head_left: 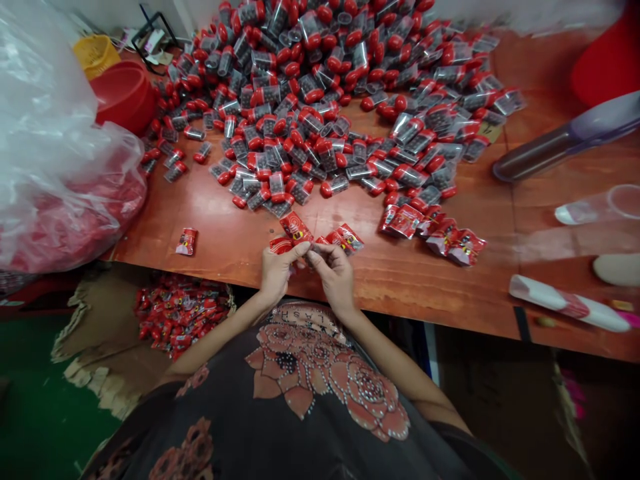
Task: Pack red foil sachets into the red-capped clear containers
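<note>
My left hand (pixel 276 273) and my right hand (pixel 335 277) meet at the table's front edge, fingertips pinched together. Between them they hold a small red foil packet (pixel 296 229), though the fingers hide part of it. Further red packets (pixel 346 239) touch the right hand's side, and a loose one (pixel 186 241) lies to the left. A row of packets (pixel 430 230) sits to the right. Beyond the hands spreads a large heap of clear plastic capsules (pixel 310 107) with red caps and dark contents.
The reddish wooden table (pixel 400 293) ends at its front edge. A bulging plastic bag (pixel 55 167) of red items overhangs the left side, by a red basin (pixel 125 97). Below, red packets (pixel 180 313) lie on cardboard. A clear tube (pixel 570 137) rests at right.
</note>
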Action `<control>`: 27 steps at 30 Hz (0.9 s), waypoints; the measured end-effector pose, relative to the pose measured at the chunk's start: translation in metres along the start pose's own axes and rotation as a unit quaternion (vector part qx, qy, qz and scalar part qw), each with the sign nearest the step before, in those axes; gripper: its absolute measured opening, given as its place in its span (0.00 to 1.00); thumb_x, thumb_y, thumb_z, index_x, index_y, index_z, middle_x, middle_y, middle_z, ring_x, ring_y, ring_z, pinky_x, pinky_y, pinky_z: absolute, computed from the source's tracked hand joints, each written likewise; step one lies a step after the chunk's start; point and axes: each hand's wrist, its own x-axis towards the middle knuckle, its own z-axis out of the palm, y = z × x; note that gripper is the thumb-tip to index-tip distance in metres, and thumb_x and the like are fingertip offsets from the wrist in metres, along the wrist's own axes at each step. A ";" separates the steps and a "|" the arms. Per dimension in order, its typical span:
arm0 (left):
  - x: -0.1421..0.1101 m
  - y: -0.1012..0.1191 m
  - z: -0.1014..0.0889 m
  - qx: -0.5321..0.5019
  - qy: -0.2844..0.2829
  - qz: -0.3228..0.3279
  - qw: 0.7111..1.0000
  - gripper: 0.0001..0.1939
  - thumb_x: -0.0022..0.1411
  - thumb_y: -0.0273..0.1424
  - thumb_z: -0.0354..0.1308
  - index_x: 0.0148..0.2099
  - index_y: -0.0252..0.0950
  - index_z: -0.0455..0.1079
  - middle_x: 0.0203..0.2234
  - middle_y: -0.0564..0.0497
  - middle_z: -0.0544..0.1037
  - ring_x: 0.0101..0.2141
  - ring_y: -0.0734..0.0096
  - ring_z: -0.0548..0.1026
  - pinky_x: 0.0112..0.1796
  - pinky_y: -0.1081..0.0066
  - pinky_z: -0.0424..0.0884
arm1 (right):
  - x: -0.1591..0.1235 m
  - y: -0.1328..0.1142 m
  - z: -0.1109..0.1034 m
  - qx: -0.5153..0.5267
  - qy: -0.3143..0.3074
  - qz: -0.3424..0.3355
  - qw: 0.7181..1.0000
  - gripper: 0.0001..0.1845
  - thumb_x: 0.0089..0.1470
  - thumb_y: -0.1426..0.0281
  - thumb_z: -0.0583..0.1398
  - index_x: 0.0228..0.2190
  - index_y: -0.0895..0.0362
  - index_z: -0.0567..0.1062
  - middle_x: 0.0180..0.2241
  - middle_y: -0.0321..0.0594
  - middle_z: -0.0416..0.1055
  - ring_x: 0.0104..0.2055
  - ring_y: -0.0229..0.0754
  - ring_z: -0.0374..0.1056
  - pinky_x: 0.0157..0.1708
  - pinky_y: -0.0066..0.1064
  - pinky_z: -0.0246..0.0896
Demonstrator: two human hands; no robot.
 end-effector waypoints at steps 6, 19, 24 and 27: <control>0.001 0.007 -0.002 -0.012 -0.022 -0.007 1.000 0.14 0.42 0.32 0.74 0.31 0.34 0.74 0.24 0.54 0.77 0.21 0.78 0.72 0.21 0.77 0.67 | 0.002 -0.007 -0.003 0.011 -0.052 0.049 0.997 0.09 0.52 0.63 0.66 0.36 0.51 0.78 0.31 0.35 0.78 0.29 0.38 0.71 0.28 0.33 0.69; 0.005 0.015 -0.006 0.019 -0.057 -0.010 0.998 0.14 0.41 0.31 0.74 0.28 0.33 0.73 0.24 0.54 0.77 0.20 0.80 0.70 0.20 0.78 0.64 | -0.004 -0.007 0.001 -0.022 -0.066 0.002 0.998 0.11 0.54 0.63 0.65 0.40 0.51 0.77 0.36 0.36 0.78 0.35 0.39 0.74 0.41 0.39 0.72; 0.001 0.009 -0.003 0.027 -0.053 -0.030 0.998 0.13 0.42 0.31 0.73 0.26 0.33 0.71 0.23 0.53 0.77 0.20 0.80 0.69 0.19 0.78 0.61 | -0.008 -0.003 0.003 -0.001 -0.030 -0.023 0.999 0.11 0.54 0.65 0.65 0.40 0.50 0.73 0.33 0.33 0.75 0.33 0.38 0.73 0.38 0.35 0.72; 0.001 0.003 -0.004 0.020 -0.055 -0.043 0.997 0.13 0.42 0.31 0.74 0.28 0.34 0.74 0.23 0.53 0.77 0.19 0.81 0.68 0.18 0.77 0.59 | -0.007 -0.002 0.001 -0.020 -0.017 -0.034 0.999 0.18 0.53 0.65 0.65 0.46 0.47 0.72 0.33 0.33 0.74 0.34 0.38 0.72 0.39 0.36 0.72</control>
